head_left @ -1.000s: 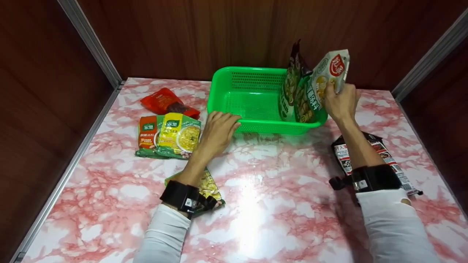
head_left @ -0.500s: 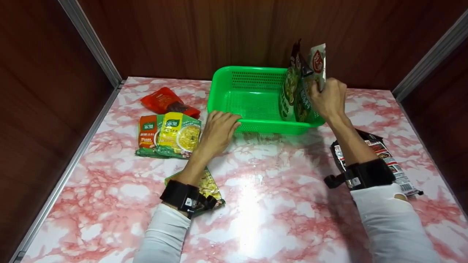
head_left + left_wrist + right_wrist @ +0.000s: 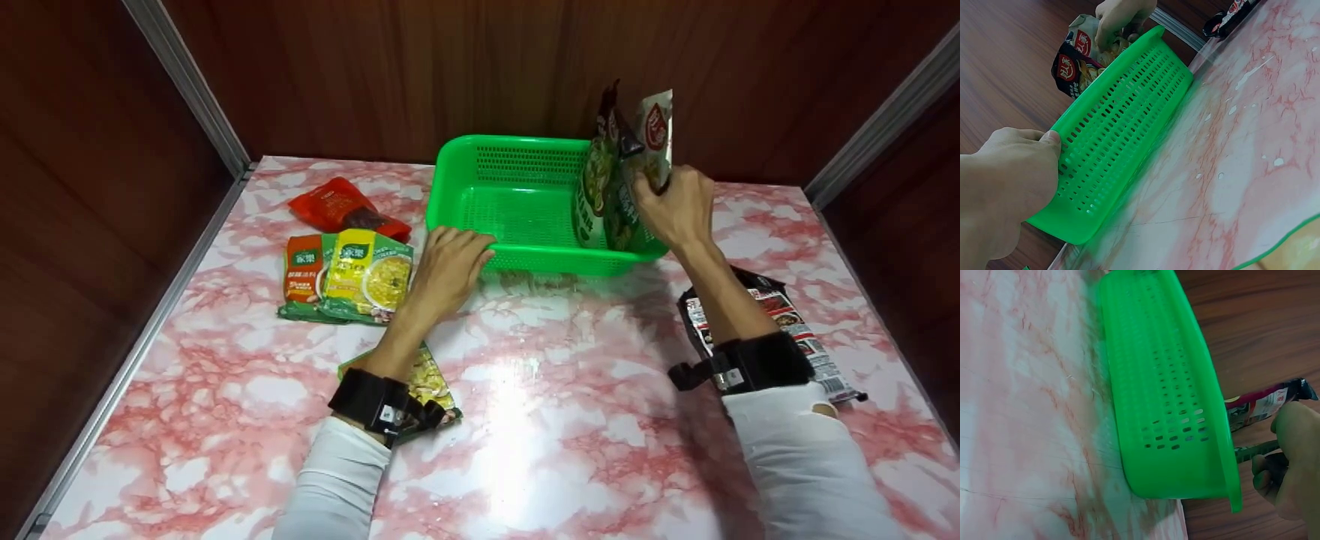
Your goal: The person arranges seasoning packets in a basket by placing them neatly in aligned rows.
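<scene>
My left hand point(image 3: 450, 271) grips the near rim of a green perforated plastic basket point(image 3: 459, 184) at its left corner; in the left wrist view its thumb lies along the rim. At the basket's right end my right hand point(image 3: 681, 208) pinches the side of a pale food pouch point(image 3: 655, 127) with a red logo. That pouch stands nearly upright, its lower part down inside the basket. Just left of it a dark-topped food pouch point(image 3: 596, 169) also stands on end in the basket. From the right wrist view, the curled fingers point(image 3: 1266, 481) show beyond the basket rim.
Left of the basket lie a red pouch point(image 3: 334, 206) and overlapping yellow point(image 3: 352, 274) and orange-green point(image 3: 302, 270) packets. Another green-edged packet point(image 3: 431, 382) is partly under my left wrist. A black-and-white bag point(image 3: 799, 322) lies beneath my right forearm. Wood panels point(image 3: 360, 82) enclose the table.
My right hand has moved left with the pale pouch, which went from leaning right to nearly upright beside the dark one. Over the last half second it shifts slightly right. My left hand stays put.
</scene>
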### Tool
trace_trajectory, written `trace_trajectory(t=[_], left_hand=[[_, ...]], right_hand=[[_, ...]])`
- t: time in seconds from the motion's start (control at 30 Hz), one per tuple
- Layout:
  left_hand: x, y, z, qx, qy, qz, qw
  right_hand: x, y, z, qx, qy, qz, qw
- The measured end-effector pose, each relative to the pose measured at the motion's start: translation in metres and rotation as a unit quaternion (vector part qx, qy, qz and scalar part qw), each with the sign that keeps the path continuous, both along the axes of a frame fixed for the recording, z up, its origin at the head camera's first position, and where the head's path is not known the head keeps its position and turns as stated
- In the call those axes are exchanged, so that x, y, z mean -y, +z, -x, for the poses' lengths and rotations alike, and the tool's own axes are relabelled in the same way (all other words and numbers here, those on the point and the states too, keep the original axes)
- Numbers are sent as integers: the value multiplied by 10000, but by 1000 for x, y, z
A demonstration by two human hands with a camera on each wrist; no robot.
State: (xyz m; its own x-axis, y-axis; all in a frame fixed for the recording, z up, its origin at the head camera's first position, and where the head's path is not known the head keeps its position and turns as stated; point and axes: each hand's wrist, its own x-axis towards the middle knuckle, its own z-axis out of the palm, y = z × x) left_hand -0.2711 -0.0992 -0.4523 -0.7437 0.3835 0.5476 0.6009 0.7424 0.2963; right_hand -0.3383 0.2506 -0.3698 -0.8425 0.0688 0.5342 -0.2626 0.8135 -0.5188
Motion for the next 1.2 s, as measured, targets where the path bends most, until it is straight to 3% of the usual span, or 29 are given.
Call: trace_trajectory(t=[0.2,0.37,0.6,0.83,1.0,1.2], left_hand=[[-1,0,1,-7,15,-4,10000],[-1,0,0,36,-50,-18,10000],[-1,2,0,-6,-21,-13,10000],[0,1,-1,28,-36,-33,10000],[0,1,-1,5,-55,-56,10000],[1,0,0,112,-30,-7,9999]], right_hand=[[-1,-2,-3,9,95,-3,10000],[-3,-3,-14,222,119,172,9995],[-15,-1,-50,446,277,506,9973],[-39,-11,-94,578,619,786,9933],[-63,-24,-121,681,674,497,9942],[-98,-39,-139,954,602,-76,9936]])
